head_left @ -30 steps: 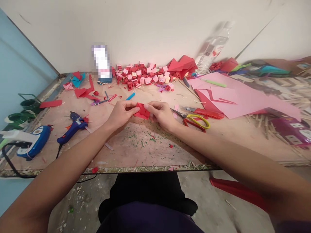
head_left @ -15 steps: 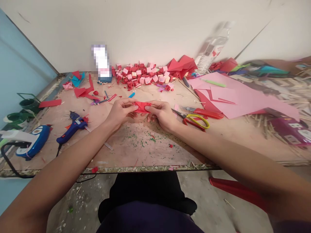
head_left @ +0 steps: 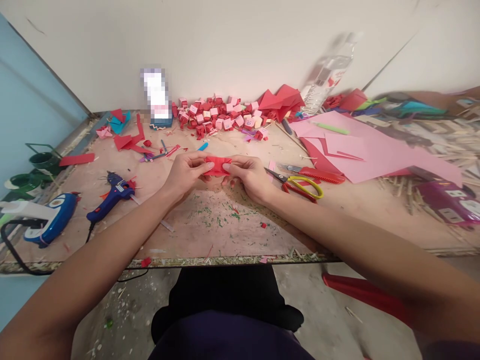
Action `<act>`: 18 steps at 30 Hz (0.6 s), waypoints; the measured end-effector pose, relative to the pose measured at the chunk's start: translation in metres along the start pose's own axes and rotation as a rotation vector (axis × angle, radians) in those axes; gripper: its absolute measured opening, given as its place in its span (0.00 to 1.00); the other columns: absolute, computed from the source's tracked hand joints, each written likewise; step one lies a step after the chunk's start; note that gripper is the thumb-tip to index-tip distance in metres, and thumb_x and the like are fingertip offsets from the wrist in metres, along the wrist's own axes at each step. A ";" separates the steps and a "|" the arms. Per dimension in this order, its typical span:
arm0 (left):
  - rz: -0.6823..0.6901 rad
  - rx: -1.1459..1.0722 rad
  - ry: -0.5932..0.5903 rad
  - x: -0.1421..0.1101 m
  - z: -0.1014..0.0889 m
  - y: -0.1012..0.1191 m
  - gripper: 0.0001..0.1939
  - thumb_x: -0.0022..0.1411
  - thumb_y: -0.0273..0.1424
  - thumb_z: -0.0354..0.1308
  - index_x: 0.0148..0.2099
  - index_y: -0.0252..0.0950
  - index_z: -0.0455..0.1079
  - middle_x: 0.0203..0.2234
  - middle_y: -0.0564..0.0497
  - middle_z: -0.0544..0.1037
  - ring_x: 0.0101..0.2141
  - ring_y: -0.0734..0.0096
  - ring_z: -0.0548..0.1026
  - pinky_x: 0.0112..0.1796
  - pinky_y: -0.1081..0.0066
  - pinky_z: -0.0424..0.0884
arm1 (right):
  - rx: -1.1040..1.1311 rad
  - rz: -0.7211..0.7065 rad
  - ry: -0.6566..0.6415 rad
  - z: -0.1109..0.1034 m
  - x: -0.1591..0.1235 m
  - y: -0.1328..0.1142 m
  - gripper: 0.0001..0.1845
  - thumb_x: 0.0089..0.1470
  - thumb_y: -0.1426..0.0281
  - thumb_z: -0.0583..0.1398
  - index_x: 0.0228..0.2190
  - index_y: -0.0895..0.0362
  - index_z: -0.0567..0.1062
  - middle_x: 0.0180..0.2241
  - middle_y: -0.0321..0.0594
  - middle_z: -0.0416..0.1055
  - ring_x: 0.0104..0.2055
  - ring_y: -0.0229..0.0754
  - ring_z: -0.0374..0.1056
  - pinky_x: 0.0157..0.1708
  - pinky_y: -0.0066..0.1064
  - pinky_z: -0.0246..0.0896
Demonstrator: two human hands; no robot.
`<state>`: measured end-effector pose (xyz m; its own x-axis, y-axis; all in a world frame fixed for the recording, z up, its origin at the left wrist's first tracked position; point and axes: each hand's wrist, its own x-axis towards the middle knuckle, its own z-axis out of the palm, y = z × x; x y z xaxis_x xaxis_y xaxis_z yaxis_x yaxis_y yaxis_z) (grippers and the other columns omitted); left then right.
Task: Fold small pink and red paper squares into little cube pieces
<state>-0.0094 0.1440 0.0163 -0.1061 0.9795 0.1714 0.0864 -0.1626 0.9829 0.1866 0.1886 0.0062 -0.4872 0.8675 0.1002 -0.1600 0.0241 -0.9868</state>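
A small folded piece of red paper (head_left: 217,166) is held between my two hands above the middle of the table. My left hand (head_left: 187,171) pinches its left end, thumb on top. On its right end presses the thumb of my right hand (head_left: 248,176), with the fingers behind the paper and partly hidden. Right of my right hand lie scissors (head_left: 305,185) with yellow and red handles, and a red box cutter (head_left: 318,173). Beyond my hands is a heap of small red and pink paper cubes (head_left: 221,115).
A blue glue gun (head_left: 108,197) and a blue power strip (head_left: 56,217) with a black cable lie at the left. Pink paper sheets (head_left: 378,145) cover the right side. At the back stand a propped phone (head_left: 156,95) and a plastic bottle (head_left: 328,75). Several wooden sticks (head_left: 442,140) lie far right.
The red paper has gone from a wider, squarish shape to a narrower strip with its edges folded over. Both hands have kept hold of it and shifted only slightly.
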 end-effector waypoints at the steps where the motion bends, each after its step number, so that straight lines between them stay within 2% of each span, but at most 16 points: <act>1: -0.002 0.003 -0.008 0.000 0.000 0.000 0.13 0.52 0.38 0.74 0.38 0.37 0.84 0.26 0.50 0.84 0.23 0.68 0.79 0.28 0.68 0.80 | 0.000 -0.002 -0.009 0.000 0.000 -0.001 0.14 0.52 0.58 0.76 0.34 0.56 0.87 0.30 0.40 0.82 0.25 0.40 0.74 0.23 0.30 0.63; 6: -0.017 0.033 -0.004 -0.001 0.000 0.003 0.11 0.54 0.36 0.71 0.39 0.36 0.82 0.29 0.50 0.85 0.21 0.71 0.78 0.27 0.68 0.79 | -0.006 -0.003 -0.038 0.000 -0.002 -0.002 0.14 0.55 0.57 0.74 0.36 0.54 0.88 0.31 0.41 0.83 0.27 0.41 0.75 0.25 0.31 0.64; 11: 0.012 0.071 -0.029 -0.003 0.000 0.005 0.10 0.54 0.36 0.71 0.38 0.36 0.81 0.28 0.49 0.85 0.23 0.70 0.79 0.28 0.69 0.79 | -0.047 -0.005 -0.022 0.001 -0.002 0.000 0.14 0.57 0.58 0.73 0.37 0.55 0.89 0.31 0.41 0.83 0.26 0.41 0.74 0.25 0.32 0.64; 18: 0.024 0.061 -0.045 -0.003 0.001 0.003 0.16 0.54 0.42 0.75 0.40 0.35 0.85 0.32 0.46 0.87 0.26 0.66 0.82 0.31 0.67 0.82 | -0.061 -0.004 -0.037 0.000 -0.001 -0.001 0.12 0.54 0.61 0.73 0.36 0.57 0.89 0.30 0.41 0.84 0.25 0.39 0.74 0.26 0.32 0.65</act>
<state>-0.0083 0.1407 0.0187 -0.0585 0.9800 0.1901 0.1483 -0.1798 0.9725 0.1874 0.1873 0.0076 -0.5186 0.8482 0.1079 -0.1104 0.0587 -0.9922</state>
